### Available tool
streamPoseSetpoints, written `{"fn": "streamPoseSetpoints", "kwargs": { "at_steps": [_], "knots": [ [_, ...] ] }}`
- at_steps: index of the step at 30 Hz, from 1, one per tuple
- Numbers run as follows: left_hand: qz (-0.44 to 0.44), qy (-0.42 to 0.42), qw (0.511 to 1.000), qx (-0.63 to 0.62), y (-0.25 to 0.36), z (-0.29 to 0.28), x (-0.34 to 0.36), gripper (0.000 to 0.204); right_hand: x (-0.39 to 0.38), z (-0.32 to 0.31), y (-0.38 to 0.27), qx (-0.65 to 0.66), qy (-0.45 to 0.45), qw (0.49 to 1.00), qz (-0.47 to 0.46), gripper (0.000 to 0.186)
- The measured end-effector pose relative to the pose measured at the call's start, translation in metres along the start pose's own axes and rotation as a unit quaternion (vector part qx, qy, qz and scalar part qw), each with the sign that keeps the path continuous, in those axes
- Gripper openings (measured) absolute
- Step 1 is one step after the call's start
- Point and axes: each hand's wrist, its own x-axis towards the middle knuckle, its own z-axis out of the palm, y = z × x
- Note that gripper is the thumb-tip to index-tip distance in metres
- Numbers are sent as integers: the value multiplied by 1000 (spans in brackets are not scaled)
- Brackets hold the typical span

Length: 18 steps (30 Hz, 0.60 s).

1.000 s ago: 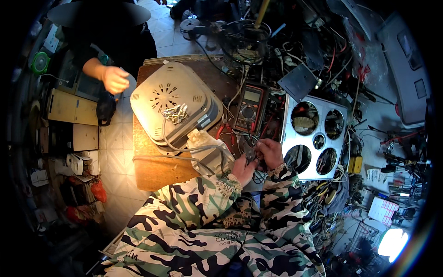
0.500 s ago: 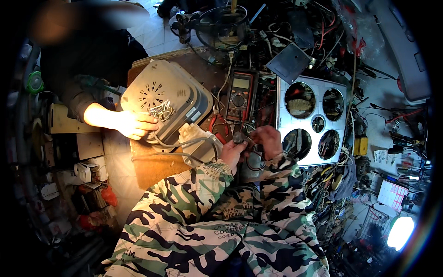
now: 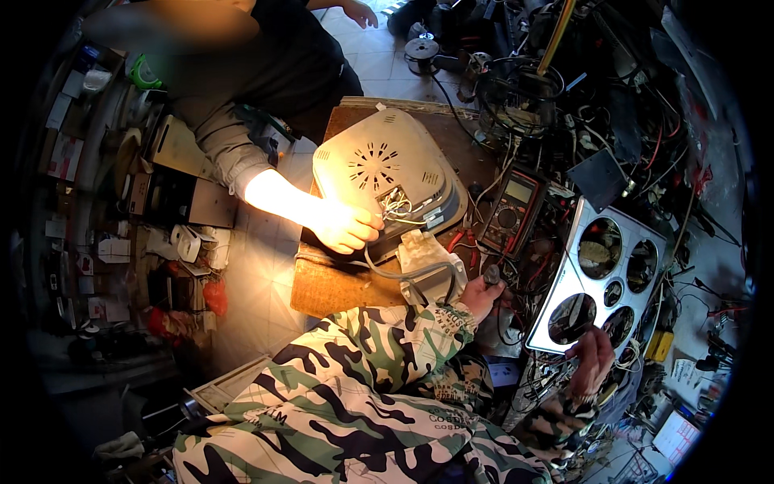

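since the earlier frame, the right hand (image 3: 592, 363) has moved from the left hand (image 3: 478, 298) to the near edge of the silver hob plate (image 3: 587, 282); we cannot tell whether it holds anything. we find the left hand clamped on a small dark part (image 3: 493, 275) near the multimeter (image 3: 510, 217); we judge handling this part the step in hand, the next move calling for a steady left grip.
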Motion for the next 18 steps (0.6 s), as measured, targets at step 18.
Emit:
{"fn": "streamPoseSetpoints", "kwargs": {
  "at_steps": [18],
  "knots": [
    [-9,3,999,44,2,7,-2,12,-46,58,44,-254,-438,832,-226,14]
  ]
}}
